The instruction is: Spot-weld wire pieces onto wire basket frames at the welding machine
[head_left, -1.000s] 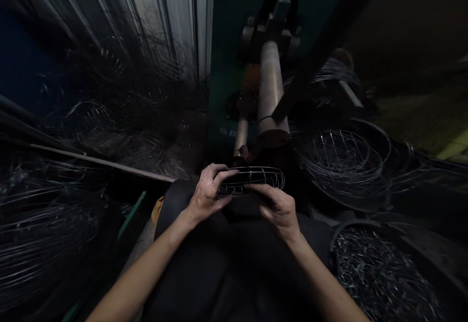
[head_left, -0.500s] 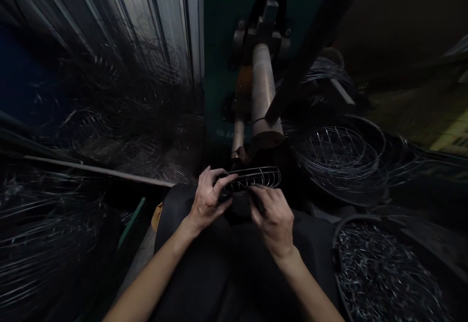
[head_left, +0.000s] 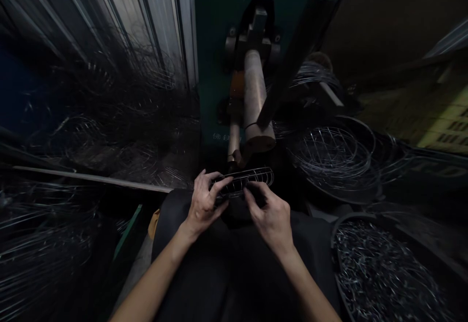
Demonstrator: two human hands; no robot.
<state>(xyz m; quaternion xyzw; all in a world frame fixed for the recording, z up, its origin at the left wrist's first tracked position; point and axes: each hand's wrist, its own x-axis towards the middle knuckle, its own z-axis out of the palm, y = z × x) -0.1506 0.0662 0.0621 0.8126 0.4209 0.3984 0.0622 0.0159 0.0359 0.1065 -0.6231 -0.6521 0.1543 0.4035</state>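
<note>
Two hands [head_left: 204,202] [head_left: 272,214], left gripping wire frame [head_left: 241,182], right's hold unclear, corrugated wall [head_left: 146,14], green machine [head_left: 256,85]

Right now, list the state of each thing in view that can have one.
Oblong silvery wire frame: held, looking slightly tilted
Bare left hand: gripping the frame's end
Bare right hand: curled at the frame, contact unclear
Round black tub: uncovered, holding many small metal pieces
Round dark basin: uncovered, holding silvery wire grids

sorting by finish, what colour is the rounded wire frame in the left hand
Silvery grey, dimly lit; the rounded metal wire frame shows best in the head view.
</note>
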